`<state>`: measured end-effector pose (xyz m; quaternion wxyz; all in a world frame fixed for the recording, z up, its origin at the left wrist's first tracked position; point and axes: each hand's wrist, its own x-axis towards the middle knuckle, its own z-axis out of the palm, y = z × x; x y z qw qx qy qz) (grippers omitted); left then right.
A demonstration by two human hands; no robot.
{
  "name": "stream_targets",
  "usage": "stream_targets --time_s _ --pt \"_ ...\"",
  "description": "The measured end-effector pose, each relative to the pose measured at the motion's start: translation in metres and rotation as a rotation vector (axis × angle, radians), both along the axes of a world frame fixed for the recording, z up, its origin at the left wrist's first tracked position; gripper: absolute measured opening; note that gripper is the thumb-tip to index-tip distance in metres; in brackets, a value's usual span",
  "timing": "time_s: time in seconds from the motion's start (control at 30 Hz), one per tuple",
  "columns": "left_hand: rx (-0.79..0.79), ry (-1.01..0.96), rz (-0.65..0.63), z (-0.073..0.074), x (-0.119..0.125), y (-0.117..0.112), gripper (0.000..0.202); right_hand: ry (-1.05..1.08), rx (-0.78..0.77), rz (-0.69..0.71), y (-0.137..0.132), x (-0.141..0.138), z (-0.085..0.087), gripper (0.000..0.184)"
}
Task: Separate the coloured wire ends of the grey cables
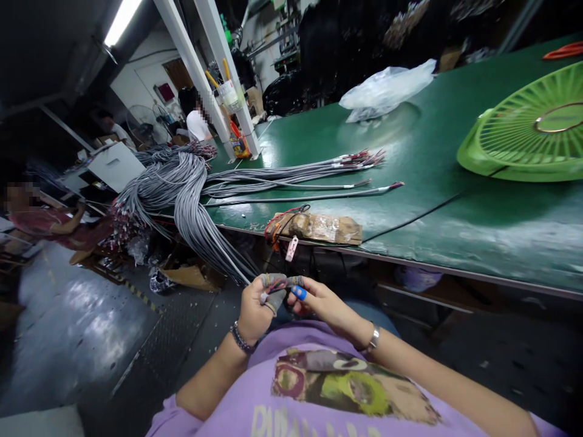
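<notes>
My left hand point(255, 311), with grey covers on its fingers, is closed round the end of a grey cable. Thin coloured wires point(277, 284) stick out of that end, between my two hands. My right hand point(325, 306) is pinched on the tips of these wires; blue tape is wrapped round its thumb. Both hands are in front of my body, just below the table's edge. A thick bundle of grey cables point(194, 209) hangs over that edge to the left. More grey cables point(282, 175) lie along the table with their stripped ends pointing right.
On the green table point(423, 218) are a taped wooden block point(332, 229) with wires, a green fan point(523, 130) and a clear plastic bag point(387, 88). White posts point(228, 79) rise behind the cables. Other people are at the left, one in a red top point(40, 221).
</notes>
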<state>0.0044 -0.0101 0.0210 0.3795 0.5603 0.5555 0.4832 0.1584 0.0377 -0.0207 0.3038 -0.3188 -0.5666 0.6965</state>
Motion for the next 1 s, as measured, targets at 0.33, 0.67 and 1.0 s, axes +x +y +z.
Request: stream_targets --time_s 0.33,0.67,1.0 --pt "0.025 0.283 -0.353 0.019 -0.006 0.0 0.028 0.263 -0.313 0.154 -0.008 0.002 0.008 0.036" --pt "0.252 0.608 -0.522 0.012 0.006 0.0 0.032 0.369 -0.454 0.304 -0.016 0.016 0.011 0.051" --pt "0.331 0.528 -0.461 0.007 0.011 0.006 0.033 0.324 -0.31 0.153 -0.019 0.004 0.006 0.037"
